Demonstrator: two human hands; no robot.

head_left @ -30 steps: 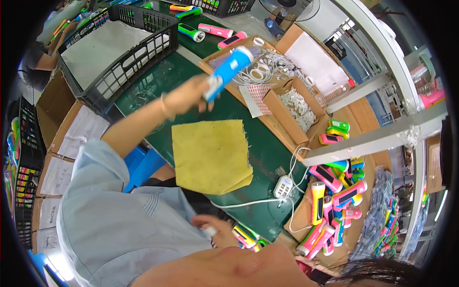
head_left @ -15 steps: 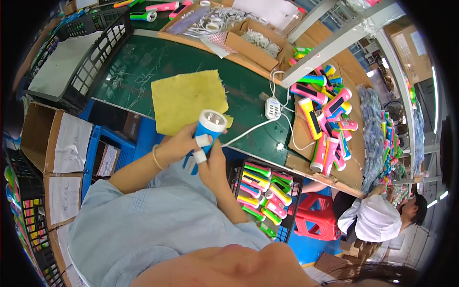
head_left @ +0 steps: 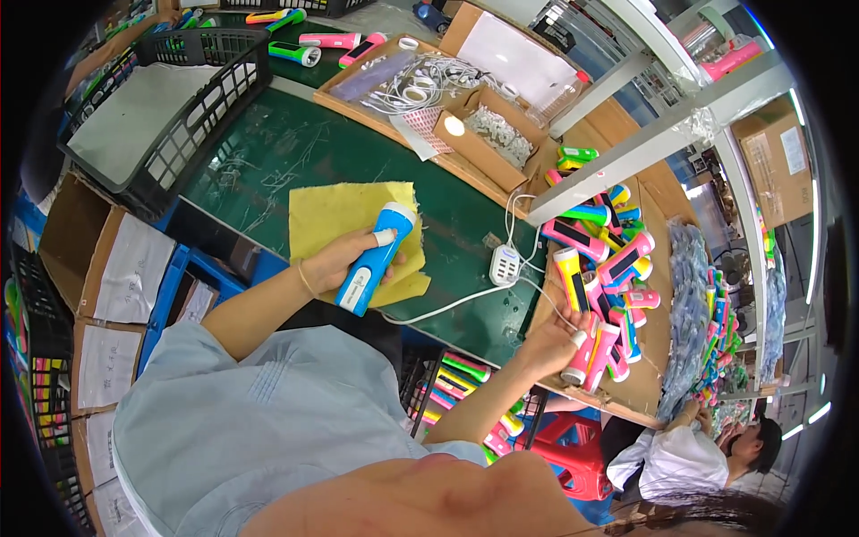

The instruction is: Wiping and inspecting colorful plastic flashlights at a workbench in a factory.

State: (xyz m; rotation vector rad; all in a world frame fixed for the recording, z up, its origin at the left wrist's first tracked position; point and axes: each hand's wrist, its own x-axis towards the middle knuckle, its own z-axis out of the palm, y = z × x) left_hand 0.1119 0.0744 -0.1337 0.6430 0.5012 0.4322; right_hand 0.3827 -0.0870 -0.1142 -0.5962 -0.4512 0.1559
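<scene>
My left hand [head_left: 344, 259] is closed around a blue flashlight [head_left: 378, 259] with a white rim, tilted above a yellow cloth [head_left: 327, 211] on the green tabletop. White tape wraps the thumb. Over to the right, my right hand [head_left: 553, 345] reaches to the near edge of a heap of colourful flashlights. Its fingers are apart beside a pink flashlight [head_left: 601, 353], close to a yellow flashlight [head_left: 571, 276]; whether they touch either is hard to tell. White tape shows on this thumb too.
A white multi-port charger [head_left: 505, 265] with cables lies on the green table [head_left: 447, 215]. Behind it stands a carton of small white parts [head_left: 497, 134]. A black crate [head_left: 165, 134] is at the far left; another crate of flashlights [head_left: 429, 394] sits below the table edge. A co-worker [head_left: 693, 456] sits at right.
My right hand has left the blue flashlight and moved right to the heap. My left hand keeps the flashlight, now turned with its labelled end toward me.
</scene>
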